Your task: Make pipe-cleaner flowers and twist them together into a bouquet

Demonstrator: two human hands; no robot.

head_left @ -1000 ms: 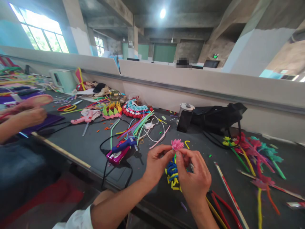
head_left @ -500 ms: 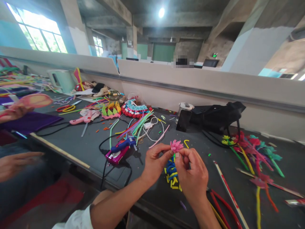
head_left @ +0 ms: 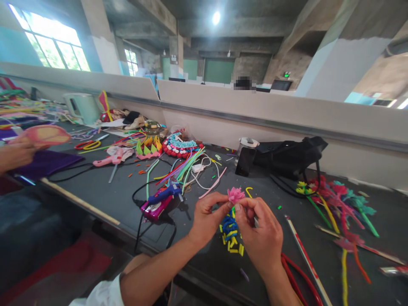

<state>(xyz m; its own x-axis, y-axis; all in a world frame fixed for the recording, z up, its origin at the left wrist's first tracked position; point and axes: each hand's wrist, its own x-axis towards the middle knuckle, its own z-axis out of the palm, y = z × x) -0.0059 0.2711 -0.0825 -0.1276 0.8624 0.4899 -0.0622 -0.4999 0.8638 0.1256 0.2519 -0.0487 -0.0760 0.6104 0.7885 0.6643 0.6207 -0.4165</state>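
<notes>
A small pink flower [head_left: 236,194], fuzzy like pipe cleaner, is pinched between both my hands above the dark table. My left hand [head_left: 208,214] grips its left side with thumb and forefinger. From the other side, the thumb and forefinger of my right hand [head_left: 259,227] close on its base. Under the flower lies a pile of blue and yellow pipe cleaner pieces [head_left: 231,231], partly hidden by my right hand. A bit of green shows just below the petals. Beside my right wrist are red-handled scissors or pliers [head_left: 302,278], mostly covered.
A blue glue gun [head_left: 164,193] rests on a magenta box [head_left: 156,209] to the left. Finished fuzzy flowers [head_left: 342,199] lie at right, near a black bag [head_left: 290,157] and a phone [head_left: 245,161]. At far left a co-worker's hand [head_left: 19,155] holds a pink oval piece [head_left: 47,135].
My hands keep the flower in nearly the same place; my right hand has shifted slightly. The co-worker's second hand dropped low, then left view.
</notes>
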